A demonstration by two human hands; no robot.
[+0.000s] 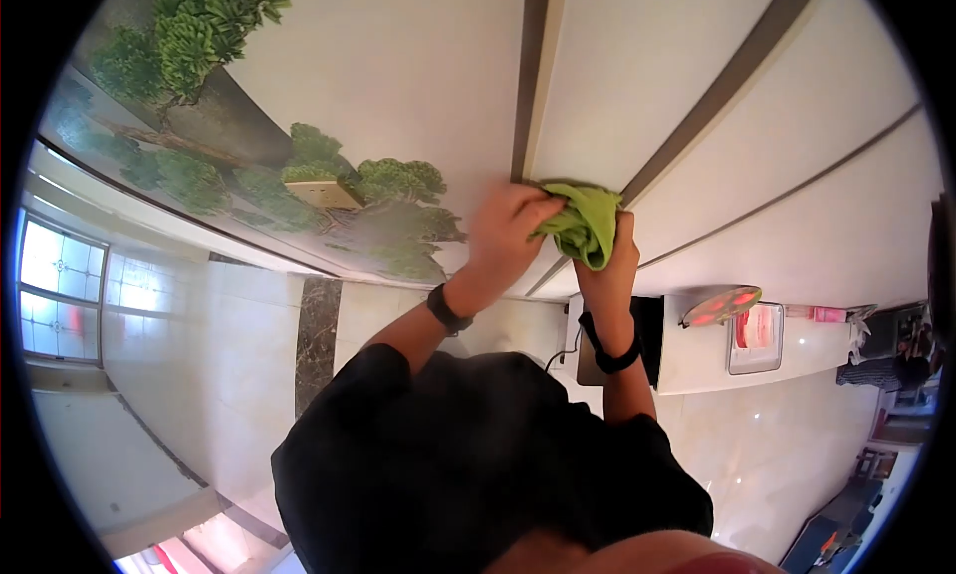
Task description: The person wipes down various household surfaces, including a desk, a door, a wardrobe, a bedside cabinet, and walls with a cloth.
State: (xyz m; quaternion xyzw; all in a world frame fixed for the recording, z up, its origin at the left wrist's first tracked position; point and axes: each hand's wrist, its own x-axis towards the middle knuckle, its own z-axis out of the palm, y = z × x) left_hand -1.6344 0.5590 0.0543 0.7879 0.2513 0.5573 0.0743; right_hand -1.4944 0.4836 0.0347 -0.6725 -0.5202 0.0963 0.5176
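Observation:
A crumpled green cloth is bunched between my two hands, close to a white panelled wall with dark grooves. My right hand is closed round the cloth's lower right side. At its left edge, the fingers of my left hand are curled onto the fabric; this hand is slightly blurred. Part of the cloth hides some of my fingertips. Both wrists wear dark bands.
A wall mural of green trees with a socket plate is at left. To the right, a white cabinet bears a round patterned item and a tray. Glossy tiled floor lies below, with a window far left.

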